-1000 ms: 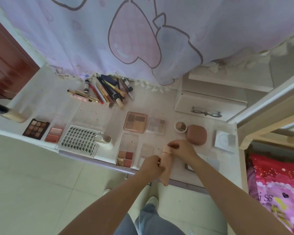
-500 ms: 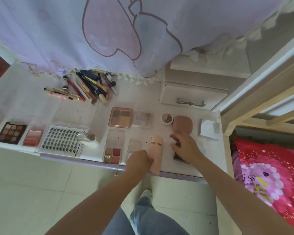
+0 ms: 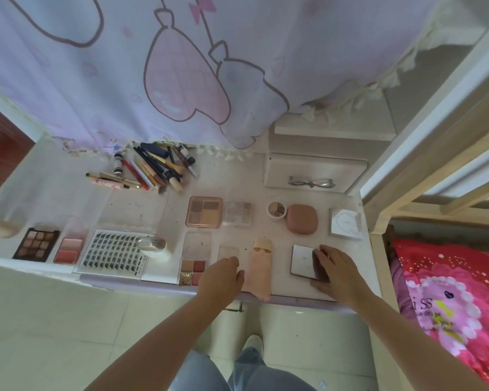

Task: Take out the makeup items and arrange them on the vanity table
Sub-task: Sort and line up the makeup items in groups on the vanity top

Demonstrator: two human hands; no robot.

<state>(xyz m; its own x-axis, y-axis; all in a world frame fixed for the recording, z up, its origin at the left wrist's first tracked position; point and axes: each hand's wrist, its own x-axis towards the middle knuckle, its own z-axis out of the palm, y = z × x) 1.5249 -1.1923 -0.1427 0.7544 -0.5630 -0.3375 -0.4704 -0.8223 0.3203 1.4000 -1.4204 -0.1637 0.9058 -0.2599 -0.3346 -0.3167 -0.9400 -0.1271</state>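
Both hands have let the peach pouch (image 3: 259, 270) lie on the surface (image 3: 158, 204): left hand (image 3: 222, 277) loosely spread beside it, right hand (image 3: 338, 273) spread over the mirrored compact (image 3: 302, 261).

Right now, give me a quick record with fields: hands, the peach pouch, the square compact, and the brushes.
left hand: on the table edge, touching the peach pouch's left side
right hand: fingers resting on the square compact's right edge
peach pouch: lying flat, its lower end hanging over the front edge
square compact: closed, flat, right of the pouch
brushes and pencils: heaped at the back by the curtain
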